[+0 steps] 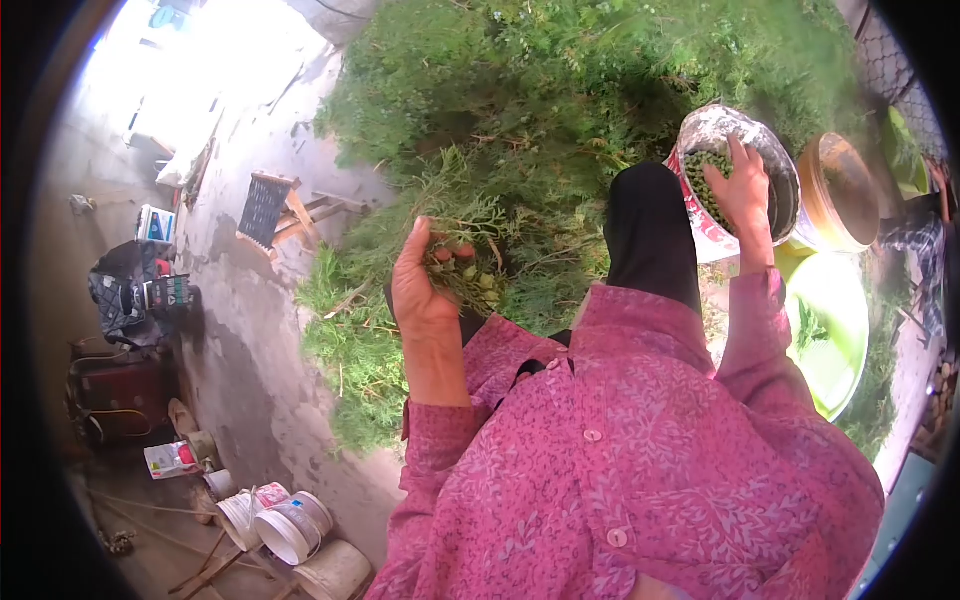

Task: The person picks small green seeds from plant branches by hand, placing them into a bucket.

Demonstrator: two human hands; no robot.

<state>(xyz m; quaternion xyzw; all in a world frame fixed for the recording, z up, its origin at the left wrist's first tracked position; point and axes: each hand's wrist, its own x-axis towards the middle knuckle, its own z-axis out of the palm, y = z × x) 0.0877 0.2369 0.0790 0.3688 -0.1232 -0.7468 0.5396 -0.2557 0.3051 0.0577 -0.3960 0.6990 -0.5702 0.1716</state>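
My left hand (428,285) is closed around a leafy evergreen sprig (455,205), its feathery tips rising above the fingers. Small round green cones (708,170) partly fill a white-and-red bucket (692,225) on the right, its rim crusted with pale residue. Over that bucket's mouth is my right hand (742,192), fingers apart and thumb toward the cones; no object shows in it. A large heap of cut evergreen branches (520,90) spreads in front of me and around my legs.
A tan bucket (855,190) and a bright green basin (850,330) stand to the right. A small folding stool (270,210) is on the concrete floor at left. Several white buckets (290,530) lie at lower left, below a dark red case (120,395).
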